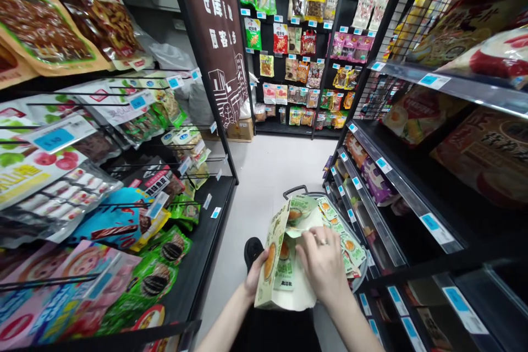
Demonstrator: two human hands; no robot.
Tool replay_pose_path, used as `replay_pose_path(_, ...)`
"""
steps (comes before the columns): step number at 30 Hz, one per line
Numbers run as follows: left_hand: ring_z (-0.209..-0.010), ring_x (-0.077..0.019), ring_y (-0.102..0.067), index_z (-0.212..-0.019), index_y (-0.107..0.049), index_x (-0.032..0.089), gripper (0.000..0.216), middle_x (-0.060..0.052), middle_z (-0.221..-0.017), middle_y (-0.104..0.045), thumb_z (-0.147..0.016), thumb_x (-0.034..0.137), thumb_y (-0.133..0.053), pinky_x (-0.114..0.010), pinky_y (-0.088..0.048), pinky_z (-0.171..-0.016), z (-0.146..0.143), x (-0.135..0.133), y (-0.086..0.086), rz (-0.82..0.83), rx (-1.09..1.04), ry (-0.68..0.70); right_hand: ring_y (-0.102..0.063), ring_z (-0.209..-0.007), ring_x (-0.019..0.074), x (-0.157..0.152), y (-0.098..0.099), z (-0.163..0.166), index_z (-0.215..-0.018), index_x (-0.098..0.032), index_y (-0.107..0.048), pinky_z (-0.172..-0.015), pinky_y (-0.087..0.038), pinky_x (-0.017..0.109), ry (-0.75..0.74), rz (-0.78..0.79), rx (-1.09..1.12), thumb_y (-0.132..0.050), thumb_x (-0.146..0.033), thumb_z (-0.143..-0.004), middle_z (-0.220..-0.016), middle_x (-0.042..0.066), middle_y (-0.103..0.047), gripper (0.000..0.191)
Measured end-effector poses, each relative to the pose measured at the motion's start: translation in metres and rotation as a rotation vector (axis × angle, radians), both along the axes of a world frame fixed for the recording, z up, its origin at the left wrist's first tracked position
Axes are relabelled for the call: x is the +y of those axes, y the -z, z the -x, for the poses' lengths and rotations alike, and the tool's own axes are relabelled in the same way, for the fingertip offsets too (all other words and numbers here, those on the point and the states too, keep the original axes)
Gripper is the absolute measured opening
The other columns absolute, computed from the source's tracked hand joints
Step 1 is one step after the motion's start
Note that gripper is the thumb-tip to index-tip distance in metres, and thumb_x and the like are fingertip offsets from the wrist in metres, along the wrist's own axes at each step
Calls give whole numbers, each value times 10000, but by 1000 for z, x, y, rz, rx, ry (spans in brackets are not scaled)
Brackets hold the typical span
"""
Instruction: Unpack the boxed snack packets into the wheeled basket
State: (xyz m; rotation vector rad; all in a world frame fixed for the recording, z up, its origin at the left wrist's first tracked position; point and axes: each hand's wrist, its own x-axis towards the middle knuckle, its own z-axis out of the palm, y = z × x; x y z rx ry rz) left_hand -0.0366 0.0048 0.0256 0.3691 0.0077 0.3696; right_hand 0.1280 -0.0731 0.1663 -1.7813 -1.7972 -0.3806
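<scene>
My left hand (256,275) grips the left side of a pale green cardboard box (273,253) printed with an orange bowl picture. The box is open towards me and tilted. Inside it lies a green packet (284,275) with a similar print. My right hand (324,264), with a ring on one finger, is at the box's opening, its fingers curled in; what they hold, if anything, is hidden. Beyond and below the right hand, several green packets (352,247) lie in a round container (363,281) with a dark handle (295,189).
Shelves of bagged snacks (111,217) line the left, and a dark shelf rack (383,165) stands close on the right. A pale floor (284,159) runs to a wall of hanging snack bags (301,38). A cardboard carton (240,130) sits by the brown banner (214,27).
</scene>
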Motion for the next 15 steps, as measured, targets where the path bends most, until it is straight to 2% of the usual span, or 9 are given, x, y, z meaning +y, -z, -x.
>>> replay_pose_path(2, -1363, -295, -403, -1300, -576, 110, 551, -120, -1292, -625, -928, 484, -419, -420, -161, -1185, 2, 1, 4, 2, 19, -2, -511, -920, 271, 6, 2, -5, -1064, -201, -616, -808, -392, 432, 57, -68, 25, -514, -139, -875, -976, 122, -607, 224)
replay_pose_path(3, -1360, -299, -406, -1302, -575, 116, 550, -119, -1292, -625, -927, 486, -419, -430, -170, -1183, 2, 1, 5, 0, 26, -5, -510, -936, 272, 9, 3, -10, -1047, -219, -634, -824, -388, 437, 40, -74, 49, -506, -133, -878, -966, 109, -614, 229)
replay_pose_path(6, -1348, -310, -421, -1278, -597, 115, 539, -125, -1272, -638, -928, 483, -418, -448, -188, -1178, 4, 2, 5, -2, 23, 0, -553, -902, 233, 15, 5, -25, -891, -242, -670, -846, -399, 414, -117, -49, 262, -487, -146, -902, -859, 47, -650, 207)
replay_pose_path(9, -1336, -320, -436, -1237, -628, 103, 537, -137, -1242, -655, -920, 491, -437, -460, -189, -1175, 4, 1, 0, 14, 6, 13, -594, -767, 178, 12, 2, -39, -864, -207, -662, -719, -454, 314, -112, -71, 765, -509, -267, -918, -807, 27, -661, 173)
replay_pose_path(12, -1328, -325, -445, -1224, -639, 107, 521, -141, -1235, -658, -911, 485, -463, -470, -178, -1175, 3, 0, -9, 12, -1, -2, -587, -661, 142, 1, -5, -53, -877, -193, -642, -603, -459, 250, -57, -173, 1340, -629, -385, -850, -758, 1, -648, 194)
replay_pose_path(13, -1323, -322, -452, -1219, -643, 109, 512, -140, -1233, -659, -914, 479, -462, -467, -178, -1175, 2, 0, -12, 9, -3, -3, -582, -629, 126, -3, -7, -58, -889, -193, -632, -571, -456, 231, -114, -216, 1551, -664, -367, -829, -745, -10, -642, 187)
replay_pose_path(15, -1301, -315, -480, -1225, -640, 111, 520, -139, -1237, -657, -919, 485, -448, -454, -198, -1168, 1, -1, -17, 13, -9, 7, -554, -529, 85, -10, -8, -70, -904, -199, -606, -476, -427, 186, -331, -284, 1933, -677, -257, -821, -698, -44, -616, 124)
